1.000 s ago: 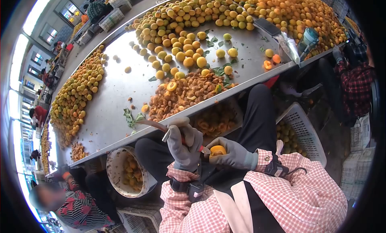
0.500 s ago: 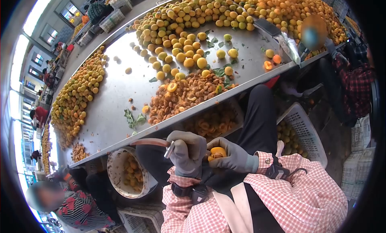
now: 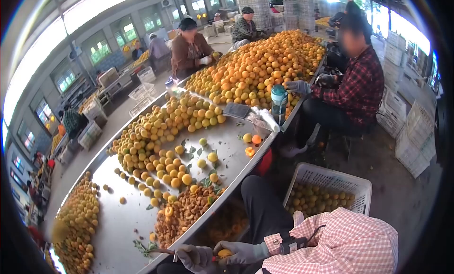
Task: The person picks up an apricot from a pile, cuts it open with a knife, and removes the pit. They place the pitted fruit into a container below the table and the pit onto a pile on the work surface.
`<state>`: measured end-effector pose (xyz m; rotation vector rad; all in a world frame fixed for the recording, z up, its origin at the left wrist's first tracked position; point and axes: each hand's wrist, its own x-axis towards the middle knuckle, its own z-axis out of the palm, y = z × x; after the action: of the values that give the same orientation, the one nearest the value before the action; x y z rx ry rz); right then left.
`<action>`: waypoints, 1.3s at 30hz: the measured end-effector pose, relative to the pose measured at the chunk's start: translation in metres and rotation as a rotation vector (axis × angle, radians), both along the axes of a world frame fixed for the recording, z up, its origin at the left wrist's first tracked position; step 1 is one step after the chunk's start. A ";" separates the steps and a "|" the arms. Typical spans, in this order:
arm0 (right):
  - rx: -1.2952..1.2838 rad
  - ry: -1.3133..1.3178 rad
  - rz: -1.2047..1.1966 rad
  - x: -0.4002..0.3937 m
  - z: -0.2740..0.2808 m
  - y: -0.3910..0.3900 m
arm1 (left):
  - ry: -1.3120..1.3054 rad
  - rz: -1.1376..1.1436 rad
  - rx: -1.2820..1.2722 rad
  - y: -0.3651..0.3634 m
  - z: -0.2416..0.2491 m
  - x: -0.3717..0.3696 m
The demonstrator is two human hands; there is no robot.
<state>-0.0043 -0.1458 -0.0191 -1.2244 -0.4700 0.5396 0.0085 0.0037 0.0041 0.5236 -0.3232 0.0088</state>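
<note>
My gloved left hand (image 3: 195, 258) is closed around a tool with a thin brown handle (image 3: 163, 251) that sticks out to the left. Right beside it, my gloved right hand (image 3: 241, 252) holds an orange-yellow fruit (image 3: 225, 253) between its fingers. Both hands are low in the view, by the near edge of the metal table (image 3: 231, 186). A heap of brown pits (image 3: 182, 217) lies on the table just beyond them, with whole yellow fruit (image 3: 175, 182) behind it.
A white crate (image 3: 364, 185) of greenish fruit stands right of my knee. A co-worker in a checked shirt (image 3: 362, 85) sits at the right, a hand near a blue-green bottle (image 3: 279, 104). Another co-worker (image 3: 189, 52) is across the table beside a large fruit pile (image 3: 265, 61).
The view has swung up and to the right, so my hands appear lower and co-workers beyond the table show. Both hands keep hold of the tool and the fruit.
</note>
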 end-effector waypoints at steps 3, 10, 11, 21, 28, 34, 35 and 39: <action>-0.072 0.308 0.161 0.003 0.001 -0.002 | 0.491 0.170 -0.214 -0.004 0.000 -0.004; -0.231 0.236 0.226 0.008 -0.008 -0.004 | 0.665 0.436 0.251 -0.019 0.009 0.001; -0.229 0.239 0.239 0.008 -0.014 -0.003 | 0.441 0.279 0.275 -0.014 0.006 0.002; -0.210 -0.089 0.092 0.000 -0.021 0.006 | 0.171 0.169 0.370 -0.014 0.022 -0.005; -0.305 -0.380 -0.096 0.007 0.005 -0.003 | 0.274 0.226 0.161 -0.012 0.015 0.006; -0.331 -0.310 -0.152 0.009 -0.008 0.002 | 0.320 0.276 0.128 -0.013 0.001 0.013; -0.329 -0.198 -0.172 0.007 -0.008 0.003 | 0.325 0.265 0.138 -0.012 0.000 0.014; -0.326 -0.290 -0.139 0.011 -0.029 0.011 | 0.289 0.305 0.269 -0.012 -0.008 0.017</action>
<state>0.0072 -0.1343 -0.0483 -1.6473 -0.5492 0.3271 0.0260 -0.0084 -0.0043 0.8268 0.0422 0.1858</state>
